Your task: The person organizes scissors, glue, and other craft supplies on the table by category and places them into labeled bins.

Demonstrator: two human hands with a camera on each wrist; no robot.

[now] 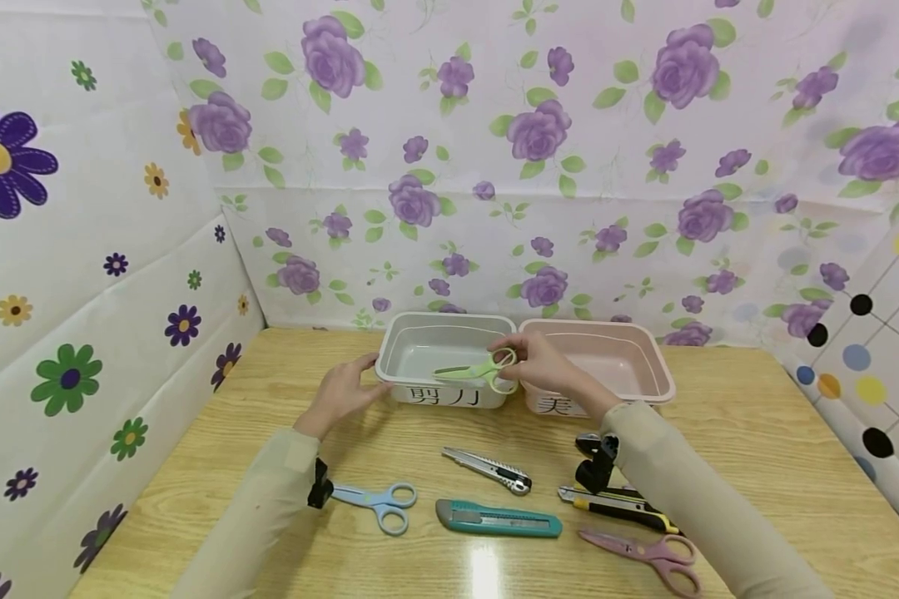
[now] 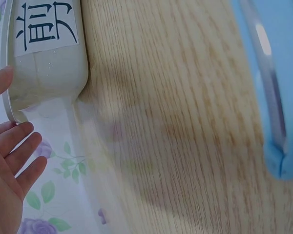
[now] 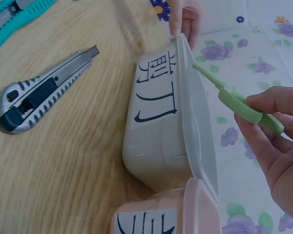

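Note:
The right hand [image 1: 550, 366] pinches a pair of light green scissors [image 3: 234, 103] by the handle loops between thumb and fingers. Its blades point left, over the opening of a whitish plastic bin [image 1: 511, 398] with a Chinese label on its front. At the bin's left end is the left hand [image 1: 342, 394], thumb [image 2: 1, 82] at the front rim and fingertips at the corner, holding the bin there. The other left fingers spread loosely. Blue scissors [image 1: 378, 501] lie on the table by the left wrist.
A pink bin [image 1: 663, 378] stands right of the whitish one. On the wooden table [image 1: 330, 566] lie a silver utility knife [image 1: 489, 468], a teal one [image 1: 498, 519], a yellow-and-black one [image 1: 622, 506] and pink scissors [image 1: 644, 551]. Flowered cloth hangs behind.

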